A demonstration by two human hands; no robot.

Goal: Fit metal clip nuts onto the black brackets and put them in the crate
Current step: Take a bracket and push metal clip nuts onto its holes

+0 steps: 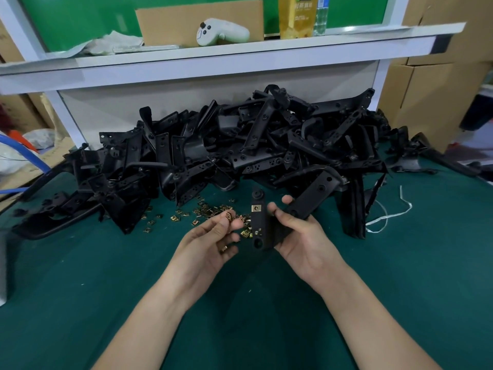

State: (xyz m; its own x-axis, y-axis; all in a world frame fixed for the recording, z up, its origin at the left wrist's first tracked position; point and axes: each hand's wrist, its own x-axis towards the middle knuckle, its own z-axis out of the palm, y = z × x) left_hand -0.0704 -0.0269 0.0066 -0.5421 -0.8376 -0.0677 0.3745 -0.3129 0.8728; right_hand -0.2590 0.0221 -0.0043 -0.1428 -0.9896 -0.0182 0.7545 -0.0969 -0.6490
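Observation:
My right hand point(298, 233) grips a black bracket point(258, 222) above the green table, its long face turned towards me. One brass clip nut point(255, 208) sits fitted on its upper part. My left hand point(213, 236) is just left of the bracket and pinches a loose clip nut point(229, 216) between thumb and forefinger; another nut point(223, 248) rests against its lower fingers. Loose brass clip nuts point(197, 213) lie scattered on the table behind my hands. A big heap of black brackets point(240, 145) fills the back of the table. No crate is in view.
The green table mat point(80, 276) stretches in front of the heap. A white shelf point(213, 54) above carries a white controller point(221, 32), cardboard and bottles. Cardboard boxes point(432, 97) stand at the right. A white string point(386, 216) lies right of my hands.

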